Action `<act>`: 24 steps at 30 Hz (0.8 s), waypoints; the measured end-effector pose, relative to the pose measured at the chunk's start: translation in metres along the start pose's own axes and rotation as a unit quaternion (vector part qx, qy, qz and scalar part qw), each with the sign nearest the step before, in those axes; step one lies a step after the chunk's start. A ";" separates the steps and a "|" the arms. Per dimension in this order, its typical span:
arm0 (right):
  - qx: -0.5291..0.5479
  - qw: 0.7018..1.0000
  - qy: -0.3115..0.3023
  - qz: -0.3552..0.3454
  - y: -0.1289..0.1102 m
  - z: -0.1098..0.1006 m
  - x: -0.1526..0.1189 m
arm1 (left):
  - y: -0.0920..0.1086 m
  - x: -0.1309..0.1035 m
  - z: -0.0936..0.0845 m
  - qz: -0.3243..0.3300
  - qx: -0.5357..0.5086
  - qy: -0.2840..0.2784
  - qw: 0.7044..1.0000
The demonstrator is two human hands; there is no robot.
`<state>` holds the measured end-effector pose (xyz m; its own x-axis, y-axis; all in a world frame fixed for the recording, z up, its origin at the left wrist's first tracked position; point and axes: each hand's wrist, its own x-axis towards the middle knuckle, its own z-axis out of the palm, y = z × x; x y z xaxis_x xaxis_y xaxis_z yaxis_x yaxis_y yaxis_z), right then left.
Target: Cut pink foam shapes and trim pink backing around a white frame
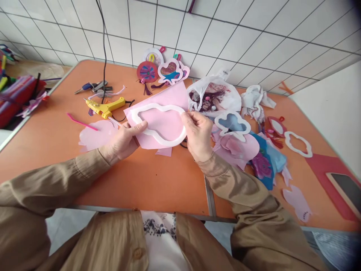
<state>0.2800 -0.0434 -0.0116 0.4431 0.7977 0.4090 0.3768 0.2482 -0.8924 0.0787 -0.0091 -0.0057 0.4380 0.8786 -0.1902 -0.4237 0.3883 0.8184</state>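
Observation:
A white cloud-shaped frame [160, 138] lies against a pink sheet [175, 96], both held up above the orange table. My left hand [125, 139] pinches them at the left side, its thumb on the frame and its fingers hidden behind the sheet. At the right, my right hand [199, 133] grips the frame's edge between thumb and fingers. Whether the frame is stuck to the sheet I cannot tell. Left of my hands rests a yellow glue gun [105, 107], with a pink paper scrap [97, 135] below it.
Finished-looking round and flower ornaments [170, 71] lean on the tiled wall. A white plastic bag [234, 94] of tassels stands right of them. Further right are a white flower frame [232, 131], blue fabric [262, 165], another white frame [308, 148] and a phone [346, 190]. Keys [97, 87] lie back left.

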 end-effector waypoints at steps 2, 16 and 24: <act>-0.003 1.000 0.004 -0.010 -0.001 0.000 -0.002 | -0.004 -0.002 0.000 -0.001 0.005 0.014 1.000; 0.008 1.000 0.013 -0.016 -0.009 0.001 -0.017 | -0.007 -0.010 0.000 0.047 -0.002 0.016 0.999; 0.022 1.000 0.002 -0.009 0.000 -0.001 -0.020 | -0.008 -0.008 -0.010 0.042 0.038 0.006 0.998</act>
<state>0.2718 -0.0602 -0.0199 0.4401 0.7910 0.4249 0.3483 0.2857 -0.8928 0.0704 -0.0164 -0.0158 0.3930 0.9109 -0.1257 -0.3968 0.2914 0.8704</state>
